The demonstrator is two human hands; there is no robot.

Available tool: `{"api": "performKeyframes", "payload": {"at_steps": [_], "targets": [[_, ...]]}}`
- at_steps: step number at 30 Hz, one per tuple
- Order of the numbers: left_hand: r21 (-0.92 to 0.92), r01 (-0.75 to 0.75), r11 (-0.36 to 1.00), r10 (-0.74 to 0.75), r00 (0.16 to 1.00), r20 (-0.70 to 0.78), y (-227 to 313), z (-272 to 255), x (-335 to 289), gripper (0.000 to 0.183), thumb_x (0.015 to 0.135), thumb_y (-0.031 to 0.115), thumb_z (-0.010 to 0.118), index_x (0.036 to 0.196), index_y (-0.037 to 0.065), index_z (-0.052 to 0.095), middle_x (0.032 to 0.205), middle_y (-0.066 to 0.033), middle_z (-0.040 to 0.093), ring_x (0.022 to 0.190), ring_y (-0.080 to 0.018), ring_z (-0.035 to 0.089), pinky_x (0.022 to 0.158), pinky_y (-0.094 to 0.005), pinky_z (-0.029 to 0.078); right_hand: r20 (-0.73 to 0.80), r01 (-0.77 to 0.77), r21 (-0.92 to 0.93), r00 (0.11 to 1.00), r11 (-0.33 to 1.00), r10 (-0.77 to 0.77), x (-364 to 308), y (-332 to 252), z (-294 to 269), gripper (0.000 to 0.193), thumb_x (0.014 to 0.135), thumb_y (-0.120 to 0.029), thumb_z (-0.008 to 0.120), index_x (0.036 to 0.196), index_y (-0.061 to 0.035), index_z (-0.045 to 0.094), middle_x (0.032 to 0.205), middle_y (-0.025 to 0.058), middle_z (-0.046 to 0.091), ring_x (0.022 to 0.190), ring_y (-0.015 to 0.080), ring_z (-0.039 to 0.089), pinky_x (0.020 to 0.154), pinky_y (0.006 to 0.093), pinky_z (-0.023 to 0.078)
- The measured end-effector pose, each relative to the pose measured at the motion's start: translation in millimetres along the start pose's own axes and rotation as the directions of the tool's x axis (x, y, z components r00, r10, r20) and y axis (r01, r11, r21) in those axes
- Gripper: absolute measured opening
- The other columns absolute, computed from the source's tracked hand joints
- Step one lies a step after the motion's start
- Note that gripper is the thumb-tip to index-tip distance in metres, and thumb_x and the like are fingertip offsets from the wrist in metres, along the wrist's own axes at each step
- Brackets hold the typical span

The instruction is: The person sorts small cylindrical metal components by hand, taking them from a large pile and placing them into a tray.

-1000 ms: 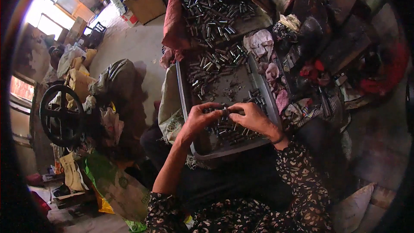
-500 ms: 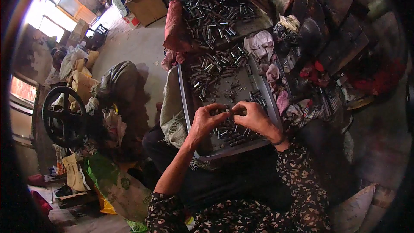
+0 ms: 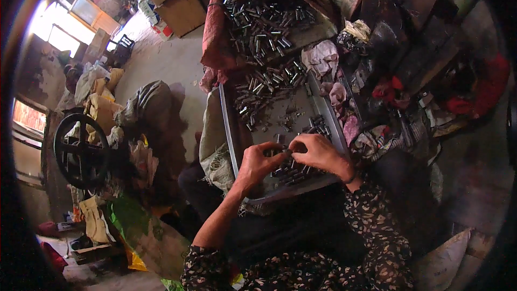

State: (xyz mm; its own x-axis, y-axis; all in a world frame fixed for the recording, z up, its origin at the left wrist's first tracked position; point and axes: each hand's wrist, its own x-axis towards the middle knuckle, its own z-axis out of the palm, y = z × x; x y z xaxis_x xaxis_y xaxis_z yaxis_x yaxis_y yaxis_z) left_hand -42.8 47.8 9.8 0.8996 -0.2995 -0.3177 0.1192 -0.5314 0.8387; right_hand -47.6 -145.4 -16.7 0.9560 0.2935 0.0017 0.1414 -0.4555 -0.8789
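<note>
My left hand (image 3: 254,166) and my right hand (image 3: 321,153) meet over the near half of a grey tray (image 3: 228,129). Both are closed in a pinch, fingertips together around a small dark metal part (image 3: 287,152); its exact shape is mostly covered by the fingers. Short metal pins (image 3: 266,90) lie in a loose pile at the tray's far side. Below my hands is another group of pins (image 3: 293,175), partly hidden by them. A few tiny pieces (image 3: 291,118) are scattered between the two groups.
Beyond the tray, a larger heap of metal pins (image 3: 264,19) lies by a reddish sack (image 3: 215,32). Rags (image 3: 337,94) and dark metal sheets (image 3: 414,5) stand on the right. To the left are a black handwheel (image 3: 81,151) and a stuffed grey sack (image 3: 148,102).
Both hands have come slightly nearer to me, still pinched together. The view has shifted a little, and the right fingers are curled closer to the left fingertips.
</note>
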Motion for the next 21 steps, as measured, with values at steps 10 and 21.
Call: {"api": "performKeyframes", "payload": {"at_steps": [10,21], "targets": [[-0.885,0.312,0.345,-0.149,0.949,0.276,-14,-43,-2,0.031,0.085,0.024,0.054,0.109,0.005,0.052,0.086,-0.0042,0.059,0.076,-0.0131,0.058,0.059,-0.0257,0.050,-0.200,0.120,-0.716,0.909,0.688,-0.367,112,28,14,0.006,0.077,-0.006,0.053,0.081,-0.0034,0.057,0.084,0.0132,0.054,0.082,0.0281,0.058,0.064,0.0372,0.049],[-0.384,-0.100,0.918,0.069,0.993,-0.094,-23,-18,75,0.027,0.079,0.014,0.058,0.104,0.003,0.061,0.074,-0.0048,0.062,0.068,-0.0173,0.060,0.059,-0.0291,0.047,-0.376,0.018,-0.300,0.917,0.954,-0.136,94,15,-12,0.015,0.076,-0.006,0.055,0.088,0.0022,0.056,0.089,0.0182,0.059,0.085,0.0345,0.058,0.071,0.0362,0.048]]}}
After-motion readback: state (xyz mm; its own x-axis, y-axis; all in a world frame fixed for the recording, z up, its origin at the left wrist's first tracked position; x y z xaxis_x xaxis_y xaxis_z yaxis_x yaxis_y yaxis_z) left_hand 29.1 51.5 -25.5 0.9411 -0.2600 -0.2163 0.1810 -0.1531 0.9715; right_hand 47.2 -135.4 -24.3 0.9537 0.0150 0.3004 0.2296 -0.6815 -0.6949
